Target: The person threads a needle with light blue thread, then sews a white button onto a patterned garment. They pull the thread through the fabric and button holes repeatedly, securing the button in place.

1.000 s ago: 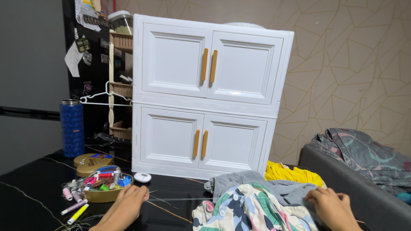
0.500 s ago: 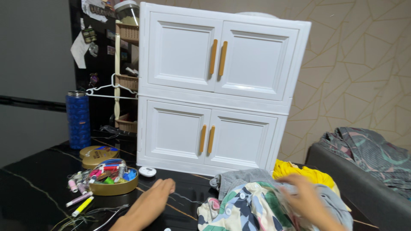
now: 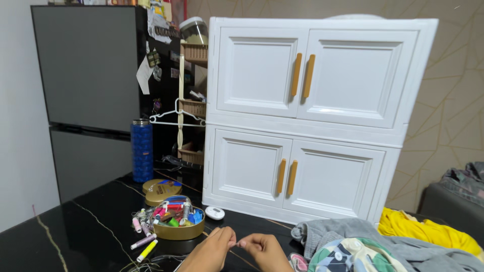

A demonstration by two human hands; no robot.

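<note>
My left hand (image 3: 210,250) and my right hand (image 3: 264,252) meet at the bottom middle of the head view, over the black marble-look table (image 3: 75,236). Their fingertips pinch together on something very small and thin between them; I cannot make out what it is. Just left of my left hand sits a round gold tin (image 3: 177,227) full of coloured thread spools. Several loose spools (image 3: 142,236) lie on the table beside it. A patterned cloth (image 3: 353,254) lies right of my right hand.
A white two-tier cabinet (image 3: 312,116) with orange handles stands on the table behind. A gold lid (image 3: 160,189), a blue bottle (image 3: 141,150) and a small white round object (image 3: 215,213) sit near it. Grey (image 3: 343,230) and yellow (image 3: 423,229) clothes lie at right.
Both hands have come together at the bottom middle; before, the left lay near the tin and the right was on the clothes. The view has swung left and moved closer to the cabinet.
</note>
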